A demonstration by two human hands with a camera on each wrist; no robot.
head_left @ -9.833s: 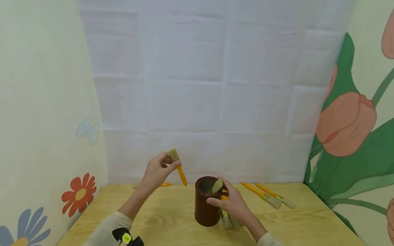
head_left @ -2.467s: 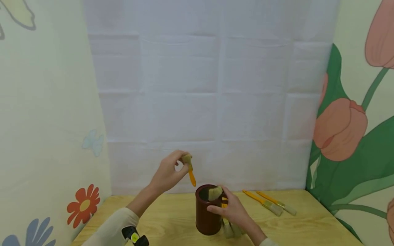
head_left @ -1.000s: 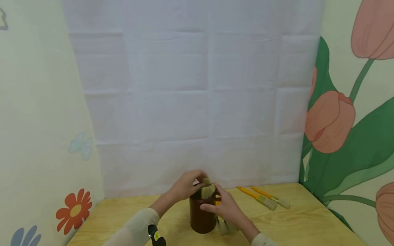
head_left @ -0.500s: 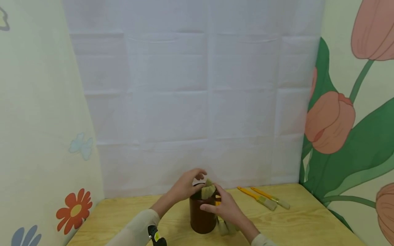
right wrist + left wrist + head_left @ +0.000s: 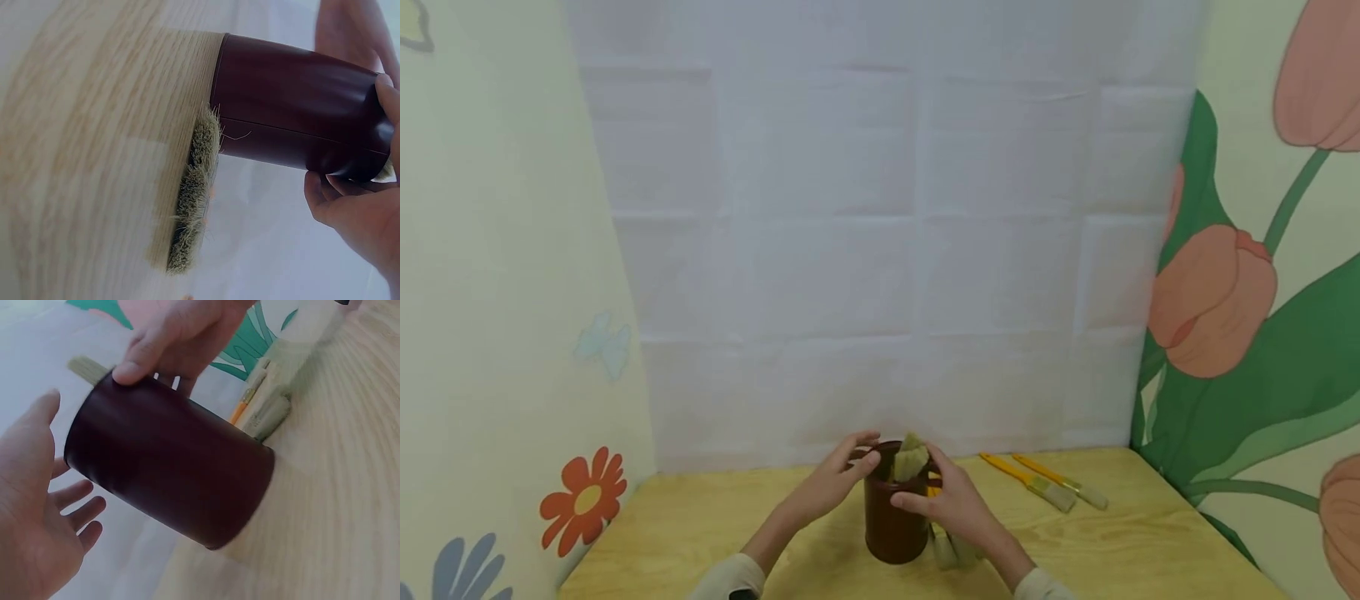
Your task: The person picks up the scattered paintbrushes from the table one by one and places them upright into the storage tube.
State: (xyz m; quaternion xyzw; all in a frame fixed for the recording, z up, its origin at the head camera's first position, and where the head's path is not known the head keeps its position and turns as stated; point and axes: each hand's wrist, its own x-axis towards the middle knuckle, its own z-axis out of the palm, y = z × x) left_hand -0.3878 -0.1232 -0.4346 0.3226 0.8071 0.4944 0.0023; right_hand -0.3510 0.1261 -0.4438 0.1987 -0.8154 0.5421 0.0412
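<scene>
Cup (image 5: 891, 521): a dark maroon cylinder with a smooth, slightly glossy wall and an open top, standing upright on the wooden table (image 5: 700, 533) near its front middle. Two brush heads (image 5: 912, 457) with pale, coarse bristles stick up out of its mouth, bristles uppermost.

Your right hand (image 5: 951, 504) holds the cup at the rim: the thumb lies on the near wall just under the lip and the fingers curl round the far right side. The same hand also keeps a bundle of brushes (image 5: 951, 550) against the cup's right wall, bristles down. In the right wrist view their bristle tufts (image 5: 194, 194) look dense, fuzzy and flat-ended, and they rest at the cup's base (image 5: 294, 119) on the table.

Your left hand (image 5: 835, 479) is beside the cup's left rim with fingers straight and relaxed, gripping nothing. In the left wrist view the palm (image 5: 28, 512) faces the cup wall (image 5: 169, 469) with a small gap, so you cannot tell whether any fingertip touches the rim.

Two loose brushes (image 5: 1041, 483) lie flat to the right of the cup, well apart from it, side by side. Each has a slim yellow-orange handle and a short pale bristle head pointing towards the right.

The table has a light, grained plywood surface. A creased white sheet (image 5: 880, 250) hangs behind it, and panels printed with flowers (image 5: 1217, 300) stand at both sides.
</scene>
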